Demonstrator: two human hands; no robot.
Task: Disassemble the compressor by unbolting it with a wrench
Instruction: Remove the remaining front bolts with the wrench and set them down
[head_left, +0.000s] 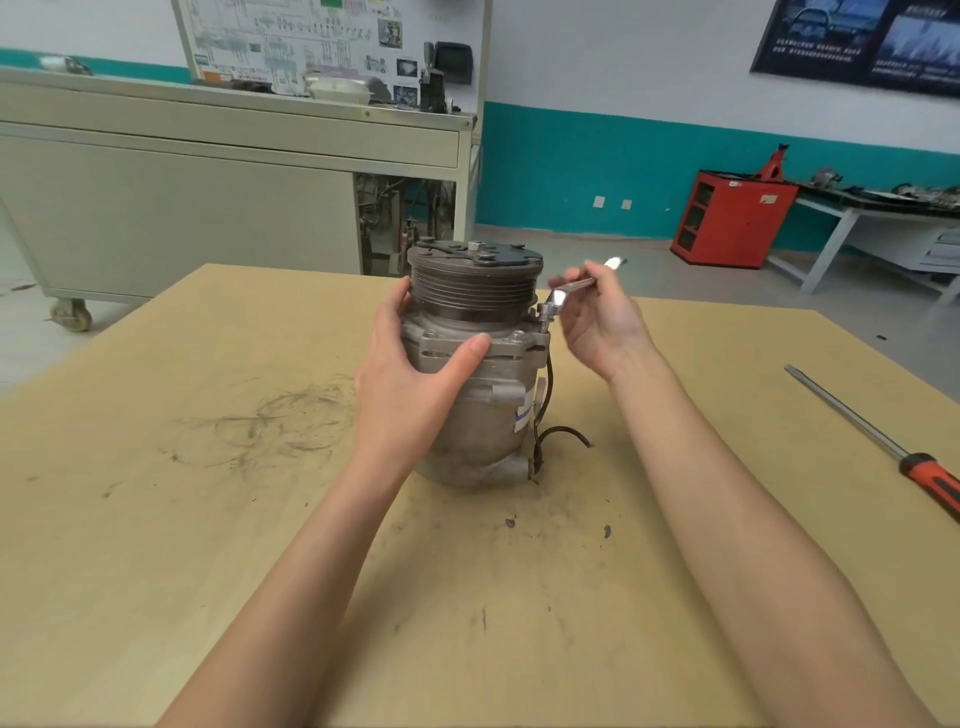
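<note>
— The forearms (291, 597) lie low over the table (182, 519); what do the hands hold?
— The left hand (415, 384) grips the compressor (483, 426), upright at mid-table. The right hand (597, 325) pinches the wrench (576, 283), its head at a bolt (543, 312) on the flange's right side.
— How far along?
— Early, by the look: the pulley (472, 293) is on, and no freed bolt is in sight. A screwdriver (878, 441) lies well apart, at the right.

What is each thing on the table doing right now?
compressor: standing upright on the table.
wrench: head against the compressor's right edge.
left hand: gripping the compressor's side.
right hand: pinching the wrench.
screwdriver: lying on the table, untouched.
</note>
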